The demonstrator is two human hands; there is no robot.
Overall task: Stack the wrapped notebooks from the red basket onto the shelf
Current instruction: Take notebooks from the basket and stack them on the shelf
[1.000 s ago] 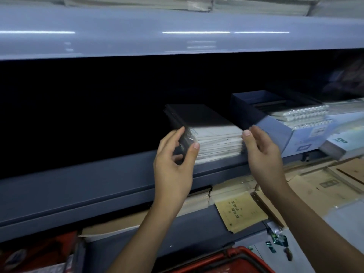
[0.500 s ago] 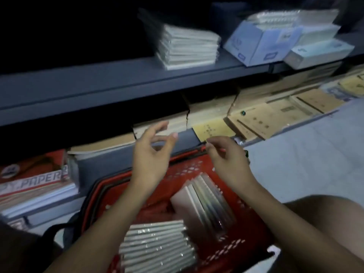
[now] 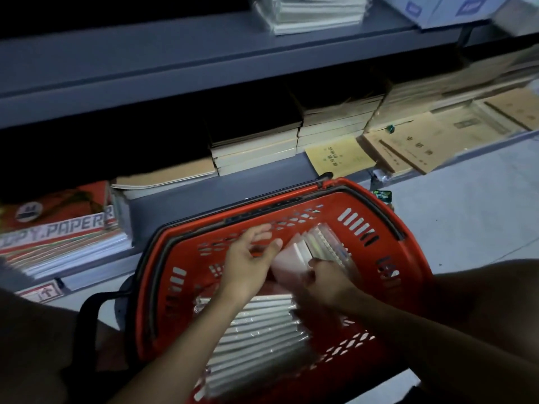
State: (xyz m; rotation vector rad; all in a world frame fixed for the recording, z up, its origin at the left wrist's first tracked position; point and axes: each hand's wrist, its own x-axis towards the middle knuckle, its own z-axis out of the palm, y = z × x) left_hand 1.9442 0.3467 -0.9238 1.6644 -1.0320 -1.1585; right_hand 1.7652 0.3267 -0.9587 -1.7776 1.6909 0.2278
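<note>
Dim shelf aisle | both hands in red basket (image 3: 379, 217) | left hand (image 3: 248, 266) spread, right hand (image 3: 326, 282) pinching leaning notebooks (image 3: 315, 249) | next: lift to shelf (image 3: 175, 62)

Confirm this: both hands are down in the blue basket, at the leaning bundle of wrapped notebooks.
Not quite: the head view shows the basket is red, not blue. The rest holds: the left hand and right hand are both down in it, at the leaning bundle of wrapped notebooks.

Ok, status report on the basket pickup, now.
Left hand open on the leaning wrapped notebooks in the red basket. Right hand gripping their near edge. Nothing blocking.
</note>
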